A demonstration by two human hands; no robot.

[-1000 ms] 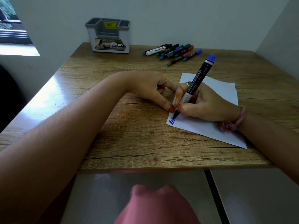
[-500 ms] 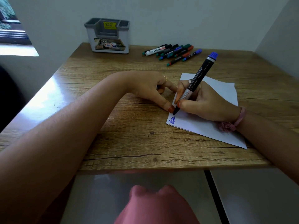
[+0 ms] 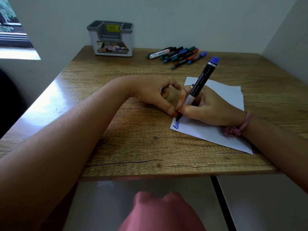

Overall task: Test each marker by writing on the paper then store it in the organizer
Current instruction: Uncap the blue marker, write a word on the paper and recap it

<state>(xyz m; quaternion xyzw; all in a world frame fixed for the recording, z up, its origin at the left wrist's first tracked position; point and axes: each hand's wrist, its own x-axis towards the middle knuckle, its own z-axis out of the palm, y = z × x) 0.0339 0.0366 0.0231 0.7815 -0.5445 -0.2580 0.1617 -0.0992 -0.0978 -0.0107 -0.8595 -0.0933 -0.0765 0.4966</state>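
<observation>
Now rt hand (image 3: 211,107) w/ marker (image 3: 198,87) on paper (image 3: 225,95)

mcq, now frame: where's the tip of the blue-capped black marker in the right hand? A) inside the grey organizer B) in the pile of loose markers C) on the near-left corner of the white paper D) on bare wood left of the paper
C: the right hand grips the blue-capped black marker with its tip down on the white paper sheet, at the near-left corner beside blue handwriting.

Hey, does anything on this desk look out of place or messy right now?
Nothing is spilled or damaged. The paper lies askew on the table, its near corner at the edge, and the spare markers sit in a loose pile.
</observation>
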